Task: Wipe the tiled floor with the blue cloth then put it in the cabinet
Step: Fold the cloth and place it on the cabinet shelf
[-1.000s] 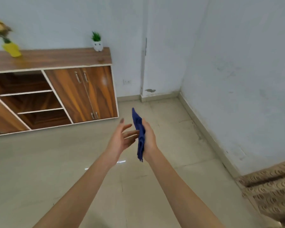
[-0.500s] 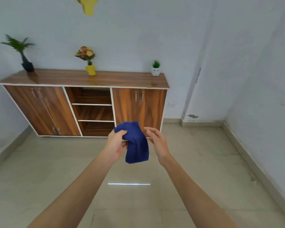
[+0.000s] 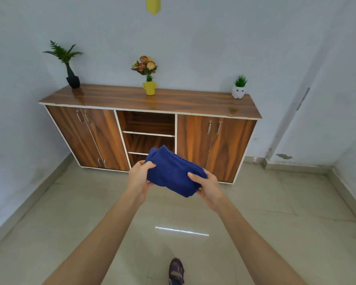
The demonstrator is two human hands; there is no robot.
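Note:
The blue cloth (image 3: 172, 171), folded into a thick pad, is held in the air in front of me. My left hand (image 3: 139, 177) grips its left end and my right hand (image 3: 207, 186) grips its right end. Behind it stands the wooden cabinet (image 3: 195, 138) against the far wall. The cabinet's middle section has open shelves (image 3: 148, 133), and its door pairs on both sides are closed. The cloth hides the lowest open shelf in part. The beige tiled floor (image 3: 275, 233) spreads below my arms.
On the cabinet top stand a black vase with a fern (image 3: 71, 78), a yellow vase with flowers (image 3: 149, 87) and a small white pot with a plant (image 3: 238, 91). My shoe (image 3: 176, 271) shows at the bottom. Walls close in on the left and right.
My view has turned left to face the cabinet head-on. The cloth hung from one hand at first; now both hands hold it, folded and stretched sideways between them.

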